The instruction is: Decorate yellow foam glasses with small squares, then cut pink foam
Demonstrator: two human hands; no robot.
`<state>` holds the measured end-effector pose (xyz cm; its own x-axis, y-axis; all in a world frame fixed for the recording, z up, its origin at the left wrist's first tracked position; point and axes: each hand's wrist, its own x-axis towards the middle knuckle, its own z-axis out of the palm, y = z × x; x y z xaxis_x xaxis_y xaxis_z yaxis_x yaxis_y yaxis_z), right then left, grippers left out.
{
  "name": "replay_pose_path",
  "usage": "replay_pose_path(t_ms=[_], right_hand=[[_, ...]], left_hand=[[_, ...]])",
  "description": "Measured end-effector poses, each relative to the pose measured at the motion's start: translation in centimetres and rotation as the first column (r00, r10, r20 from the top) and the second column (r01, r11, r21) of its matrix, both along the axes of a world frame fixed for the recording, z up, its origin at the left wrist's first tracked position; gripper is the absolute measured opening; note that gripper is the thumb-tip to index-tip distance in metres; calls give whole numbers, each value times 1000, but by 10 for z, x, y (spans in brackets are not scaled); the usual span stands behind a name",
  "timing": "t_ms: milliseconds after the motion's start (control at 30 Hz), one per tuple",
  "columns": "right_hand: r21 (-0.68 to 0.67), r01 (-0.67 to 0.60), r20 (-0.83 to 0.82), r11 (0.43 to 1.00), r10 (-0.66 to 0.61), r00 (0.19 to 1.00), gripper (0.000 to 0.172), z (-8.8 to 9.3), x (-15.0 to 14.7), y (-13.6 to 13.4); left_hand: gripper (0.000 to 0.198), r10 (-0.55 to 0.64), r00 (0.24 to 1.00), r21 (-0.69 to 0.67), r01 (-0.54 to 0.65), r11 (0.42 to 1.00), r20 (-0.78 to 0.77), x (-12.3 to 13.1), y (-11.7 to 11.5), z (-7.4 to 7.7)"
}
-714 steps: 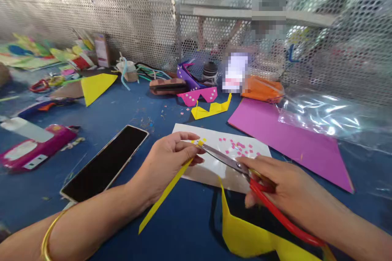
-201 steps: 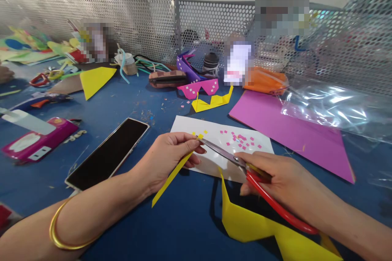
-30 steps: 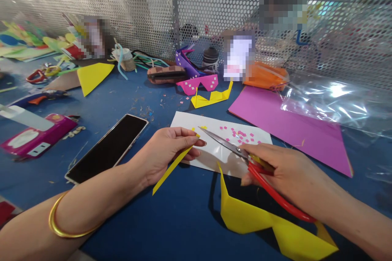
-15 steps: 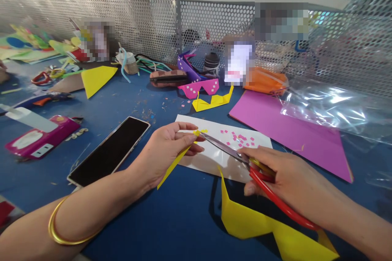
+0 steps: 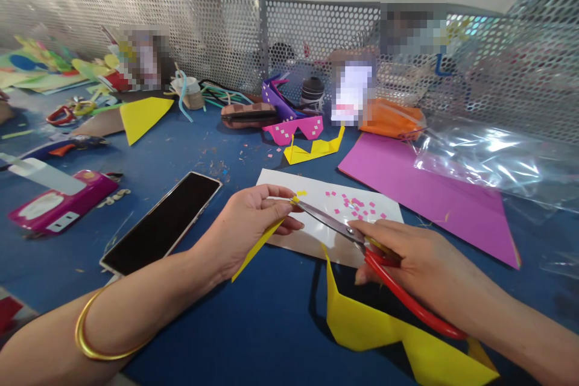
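My left hand [image 5: 257, 217] pinches a narrow yellow paper strip [image 5: 257, 252], whose tail hangs below the palm. My right hand [image 5: 407, 253] is wrapped round red-handled scissors [image 5: 332, 221]. Their blade tips meet the strip's end at my left fingertips, and the blades look closed or nearly so. Under the hands lies a white sheet [image 5: 316, 232] bearing small pink paper squares [image 5: 355, 202] and a few yellow bits [image 5: 301, 193]. A yellow paper eye mask [image 5: 366, 319] stands below my right hand, partly behind the scissor handle.
A dark-screened phone [image 5: 165, 220] lies left of my left hand, beside a magenta tool [image 5: 63, 202]. Purple sheets [image 5: 425, 193] and clear plastic [image 5: 497, 160] are at the right. Pink glasses [image 5: 296, 130] and a yellow cut-out [image 5: 314, 149] sit farther back, before a perforated metal screen [image 5: 203, 18].
The scissors and my right hand have shifted slightly left. My left fingertips have moved a little right, and the yellow bits on the white sheet show more clearly.
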<state>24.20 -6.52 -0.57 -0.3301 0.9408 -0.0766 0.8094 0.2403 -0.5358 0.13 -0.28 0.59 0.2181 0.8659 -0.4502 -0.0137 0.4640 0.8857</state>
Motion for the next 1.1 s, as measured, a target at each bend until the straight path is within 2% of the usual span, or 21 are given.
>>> replay_pose_path(t_ms=[167,267,533,833,1100], right_hand=[[-30,18,-36,999,-19,999,34,0,0,2],[-33,49,-43,998,-50,998,34,-1,2,3],[-63,71,-38,995,-74,997,37,-2,2,1],[-12,122,98,992,-121,988,56,-1,-1,-1],[-185,78,-58,980,-90,994,32,5,-6,0]], left_hand=[[8,-32,999,-11,32,999,23,-2,0,-1],[13,-64,998,-28,63,998,-11,-3,0,-3],[13,-32,999,-4,32,999,28,-4,-1,-5],[14,-20,999,-13,21,1000,45,-3,-1,-4],[14,-7,999,-15,8,1000,37,-1,-2,-4]])
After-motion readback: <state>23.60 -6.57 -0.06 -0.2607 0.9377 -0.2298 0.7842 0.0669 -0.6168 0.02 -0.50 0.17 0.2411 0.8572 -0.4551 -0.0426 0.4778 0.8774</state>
